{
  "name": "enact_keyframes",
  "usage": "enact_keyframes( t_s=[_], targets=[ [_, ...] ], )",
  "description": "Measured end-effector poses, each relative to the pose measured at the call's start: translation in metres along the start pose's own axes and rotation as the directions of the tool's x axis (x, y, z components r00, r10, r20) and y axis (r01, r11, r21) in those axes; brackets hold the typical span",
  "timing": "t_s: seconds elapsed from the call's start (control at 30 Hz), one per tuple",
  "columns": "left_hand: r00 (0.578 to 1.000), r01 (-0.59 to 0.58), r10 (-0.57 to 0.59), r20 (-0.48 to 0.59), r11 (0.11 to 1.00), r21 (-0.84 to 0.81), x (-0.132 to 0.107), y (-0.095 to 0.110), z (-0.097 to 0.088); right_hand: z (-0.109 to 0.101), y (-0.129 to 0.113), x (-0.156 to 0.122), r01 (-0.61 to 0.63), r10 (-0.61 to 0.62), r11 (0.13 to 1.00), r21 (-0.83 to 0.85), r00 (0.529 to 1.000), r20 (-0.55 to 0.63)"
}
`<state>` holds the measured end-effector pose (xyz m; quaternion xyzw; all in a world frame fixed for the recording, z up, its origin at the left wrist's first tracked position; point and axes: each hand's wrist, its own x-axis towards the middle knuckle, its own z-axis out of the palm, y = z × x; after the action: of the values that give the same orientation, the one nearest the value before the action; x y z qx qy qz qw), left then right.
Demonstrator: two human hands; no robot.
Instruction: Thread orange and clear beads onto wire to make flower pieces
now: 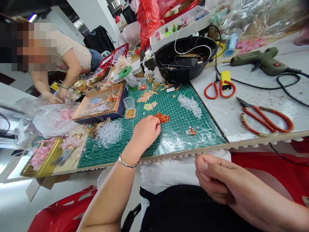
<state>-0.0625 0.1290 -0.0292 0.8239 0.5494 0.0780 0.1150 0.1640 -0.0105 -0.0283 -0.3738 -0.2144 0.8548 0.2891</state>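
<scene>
My left hand (146, 132), with a silver bangle at its wrist, reaches over the green cutting mat (169, 141). Its fingers are bent together at the edge of a small pile of orange-red beads (163, 117); whatever they pinch is hidden. Held low in front of the table edge, my right hand (217, 178) is closed, thumb against the fingers, and I cannot make out what is in it. A small wired piece with orange and clear beads (191, 131) lies on the mat between the hands. Clear beads (190, 105) are heaped behind it.
More clear beads (109, 133) and a box of gold beads (130, 113) lie to the left, near a tray (102, 111). Behind stands a black basin (184, 75). Red-handled scissors (265, 119), pliers (219, 88) and a glue gun (263, 61) lie right. A co-worker (70, 54) works far left.
</scene>
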Motion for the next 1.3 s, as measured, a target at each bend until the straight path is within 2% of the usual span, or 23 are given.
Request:
enact_keyframes(
  t_s=[0.1,0.17,0.23,0.27,0.3,0.33,0.37,0.4,0.47,0.53,0.83,1.13,1.2,1.23,1.3],
  targets=[
    [0.999,0.024,-0.019,0.027,0.985,-0.171,-0.005,0.004,-0.007,0.002,-0.001,0.001,0.02,-0.021,1.0,-0.024,1.0,-0.011],
    [0.998,0.034,-0.019,0.052,0.953,-0.301,-0.016,0.015,-0.011,0.003,-0.001,0.0,0.048,-0.049,0.998,-0.041,0.998,-0.028],
    [0.991,0.091,-0.02,0.132,0.825,-0.557,-0.031,0.033,-0.011,0.004,0.0,-0.001,0.09,-0.093,0.994,-0.061,0.995,-0.037],
    [0.975,0.183,-0.014,0.221,0.613,-0.768,-0.04,0.043,-0.01,0.004,0.001,-0.002,0.12,-0.123,0.99,-0.069,0.992,-0.042],
    [0.948,0.29,0.018,0.318,0.362,-0.886,-0.048,0.053,-0.009,0.005,0.002,-0.003,0.146,-0.15,0.986,-0.074,0.988,-0.045],
    [0.919,0.379,0.058,0.39,0.149,-0.913,-0.056,0.063,-0.007,0.005,0.003,-0.004,0.17,-0.174,0.983,-0.076,0.984,-0.047],
    [0.891,0.447,0.095,0.443,-0.023,-0.894,-0.062,0.071,-0.005,0.005,0.004,-0.004,0.189,-0.193,0.979,-0.075,0.98,-0.05],
    [0.871,0.49,0.115,0.478,-0.12,-0.864,-0.066,0.078,-0.004,0.006,0.005,-0.005,0.201,-0.205,0.977,-0.075,0.978,-0.05],
    [0.851,0.526,0.119,0.512,-0.203,-0.826,-0.072,0.086,-0.003,0.007,0.007,-0.005,0.211,-0.215,0.975,-0.075,0.975,-0.048],
    [0.843,0.538,0.106,0.528,-0.224,-0.813,-0.074,0.089,-0.004,0.008,0.007,-0.005,0.217,-0.221,0.973,-0.079,0.974,-0.048],
    [0.822,0.567,0.083,0.563,-0.216,-0.795,-0.076,0.092,-0.005,0.01,0.009,-0.009,0.245,-0.253,0.964,-0.104,0.965,-0.063],
    [0.837,0.546,0.09,0.54,-0.206,-0.812,-0.08,0.093,-0.002,0.011,0.009,-0.007,0.241,-0.246,0.964,-0.11,0.969,-0.031],
    [0.877,0.481,0.06,0.477,-0.114,-0.869,-0.082,0.094,-0.001,0.01,0.009,-0.006,0.235,-0.239,0.964,-0.126,0.971,-0.021],
    [0.905,0.425,0.04,0.424,-0.024,-0.905,-0.084,0.095,-0.002,0.009,0.009,-0.006,0.231,-0.235,0.963,-0.141,0.972,-0.012],
    [0.963,0.259,0.013,0.269,0.231,-0.938,-0.086,0.095,-0.005,0.007,0.009,-0.006,0.218,-0.221,0.96,-0.173,0.975,0.003]
  ],
)
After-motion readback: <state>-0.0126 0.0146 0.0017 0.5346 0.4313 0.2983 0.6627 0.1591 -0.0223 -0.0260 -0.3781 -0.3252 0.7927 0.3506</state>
